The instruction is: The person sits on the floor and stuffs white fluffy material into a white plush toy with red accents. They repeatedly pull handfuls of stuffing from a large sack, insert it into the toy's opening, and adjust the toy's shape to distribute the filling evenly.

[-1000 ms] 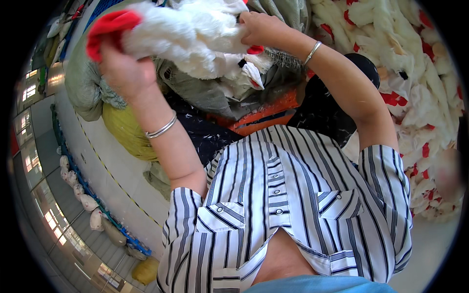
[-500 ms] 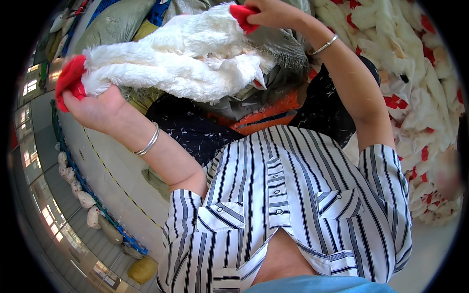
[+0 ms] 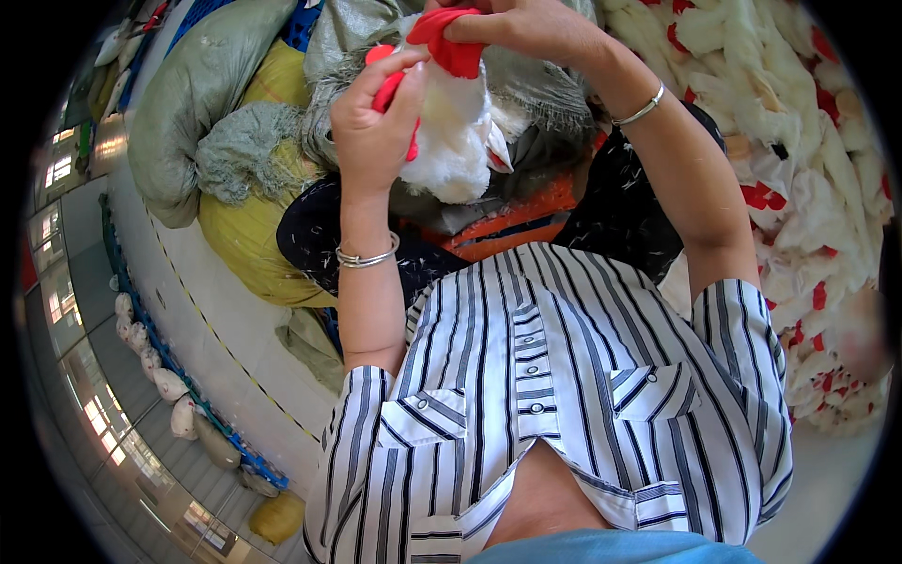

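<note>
A limp white plush piece (image 3: 453,141) with red fabric ends hangs between my hands over my lap. My left hand (image 3: 371,136) is closed on one red end (image 3: 412,146), part of which sticks out past its fingers. My right hand (image 3: 531,28) pinches another red end (image 3: 458,49) at the top of the picture, its fingertips partly cut off by the edge. The two hands are close together, with fingers nearly touching. Below them, the white fur bunches over grey sacking.
A heap of white plush pieces with red parts (image 3: 752,188) fills the right side. Grey-green sacks (image 3: 174,132) and a yellow sack (image 3: 249,235) lie at the far left. Something orange (image 3: 507,235) shows between my knees. Several bundles line a blue edge at left.
My left hand has swung right and inward, bringing its red end beside the right hand's. The plush piece, stretched out sideways before, now hangs bunched. My right hand has shifted slightly left.
</note>
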Demonstrator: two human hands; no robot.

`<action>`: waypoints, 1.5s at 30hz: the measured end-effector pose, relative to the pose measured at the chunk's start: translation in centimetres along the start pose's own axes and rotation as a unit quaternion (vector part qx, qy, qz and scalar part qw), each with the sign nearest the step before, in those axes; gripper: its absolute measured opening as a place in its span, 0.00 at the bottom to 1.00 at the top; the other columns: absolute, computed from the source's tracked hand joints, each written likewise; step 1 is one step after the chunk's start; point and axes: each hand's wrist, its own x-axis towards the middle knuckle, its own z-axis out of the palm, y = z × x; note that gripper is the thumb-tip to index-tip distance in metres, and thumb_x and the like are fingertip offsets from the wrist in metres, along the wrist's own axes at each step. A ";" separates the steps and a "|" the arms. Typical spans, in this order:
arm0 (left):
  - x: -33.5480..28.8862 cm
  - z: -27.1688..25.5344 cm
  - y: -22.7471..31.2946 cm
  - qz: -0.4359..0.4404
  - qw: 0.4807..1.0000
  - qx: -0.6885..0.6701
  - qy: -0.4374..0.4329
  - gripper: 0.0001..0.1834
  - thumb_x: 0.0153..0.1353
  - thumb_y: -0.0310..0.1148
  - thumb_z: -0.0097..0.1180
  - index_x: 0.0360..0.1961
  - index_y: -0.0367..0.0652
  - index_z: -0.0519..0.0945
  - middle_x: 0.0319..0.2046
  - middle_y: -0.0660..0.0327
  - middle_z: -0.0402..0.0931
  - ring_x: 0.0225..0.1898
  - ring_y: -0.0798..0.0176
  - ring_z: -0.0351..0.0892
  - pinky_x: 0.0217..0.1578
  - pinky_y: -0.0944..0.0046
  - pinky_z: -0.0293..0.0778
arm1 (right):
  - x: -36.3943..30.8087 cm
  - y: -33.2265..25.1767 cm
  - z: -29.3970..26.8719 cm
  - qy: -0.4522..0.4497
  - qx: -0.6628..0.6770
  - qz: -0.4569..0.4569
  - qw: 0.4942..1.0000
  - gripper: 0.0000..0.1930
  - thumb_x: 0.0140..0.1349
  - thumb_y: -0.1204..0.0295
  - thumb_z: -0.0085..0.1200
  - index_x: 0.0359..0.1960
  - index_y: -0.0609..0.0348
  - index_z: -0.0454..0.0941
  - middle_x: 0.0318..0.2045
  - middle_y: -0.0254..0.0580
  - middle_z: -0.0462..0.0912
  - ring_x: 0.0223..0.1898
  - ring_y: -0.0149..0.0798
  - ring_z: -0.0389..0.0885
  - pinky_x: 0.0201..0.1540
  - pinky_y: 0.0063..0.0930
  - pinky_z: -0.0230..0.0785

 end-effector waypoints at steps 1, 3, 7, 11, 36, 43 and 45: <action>0.2 0.4 0.0 -0.005 1.000 0.001 0.007 0.09 0.62 0.28 0.61 0.42 0.39 0.84 0.30 0.69 0.79 0.32 0.80 0.73 0.31 0.77 0.70 | 0.0 -0.1 0.0 -0.026 0.034 0.012 0.999 0.15 0.60 0.71 0.53 0.47 0.65 0.76 0.36 0.35 0.81 0.39 0.28 0.78 0.42 0.23 0.71; 0.6 1.0 0.0 -0.015 1.000 0.003 0.023 0.11 0.61 0.28 0.62 0.44 0.39 0.84 0.30 0.69 0.79 0.32 0.79 0.74 0.31 0.77 0.71 | -0.3 -0.8 0.3 -0.033 0.077 0.033 0.996 0.16 0.62 0.71 0.53 0.50 0.64 0.75 0.39 0.34 0.81 0.40 0.27 0.78 0.42 0.22 0.71; 1.0 0.8 -1.1 0.012 0.999 0.001 0.051 0.14 0.60 0.28 0.63 0.48 0.38 0.82 0.35 0.68 0.78 0.34 0.77 0.75 0.35 0.75 0.73 | -0.1 -0.3 0.3 -0.057 0.112 0.002 0.992 0.18 0.63 0.70 0.53 0.53 0.63 0.73 0.44 0.33 0.79 0.41 0.25 0.77 0.43 0.20 0.71; 1.0 0.8 -0.9 0.035 0.997 0.025 0.063 0.17 0.59 0.27 0.64 0.50 0.38 0.81 0.40 0.67 0.77 0.37 0.75 0.76 0.38 0.74 0.74 | 0.3 0.5 1.2 -0.023 0.093 -0.011 0.995 0.12 0.64 0.72 0.54 0.47 0.63 0.76 0.36 0.31 0.80 0.37 0.24 0.77 0.40 0.19 0.70; 0.3 -0.2 -1.2 -0.014 0.997 -0.047 0.067 0.05 0.61 0.27 0.62 0.35 0.35 0.82 0.27 0.68 0.79 0.29 0.77 0.75 0.28 0.76 0.72 | 0.7 2.5 3.1 0.023 -0.113 -0.063 0.991 0.11 0.63 0.72 0.56 0.41 0.68 0.80 0.30 0.38 0.83 0.32 0.28 0.79 0.42 0.23 0.74; 0.1 -4.0 -0.5 -0.091 0.989 0.113 -0.002 0.08 0.64 0.32 0.60 0.39 0.38 0.80 0.18 0.70 0.72 0.17 0.80 0.67 0.18 0.77 0.62 | 0.9 1.7 -0.1 0.097 -0.171 -0.132 0.971 0.08 0.63 0.73 0.56 0.39 0.65 0.78 0.28 0.34 0.80 0.33 0.27 0.77 0.38 0.23 0.72; 0.2 -4.7 0.9 -0.120 0.992 -0.012 0.029 0.09 0.66 0.34 0.58 0.36 0.38 0.77 0.18 0.70 0.72 0.16 0.80 0.66 0.18 0.77 0.62 | 0.8 0.4 -0.7 0.124 -0.105 -0.111 0.980 0.04 0.64 0.76 0.53 0.33 0.64 0.76 0.26 0.31 0.78 0.29 0.24 0.72 0.33 0.22 0.68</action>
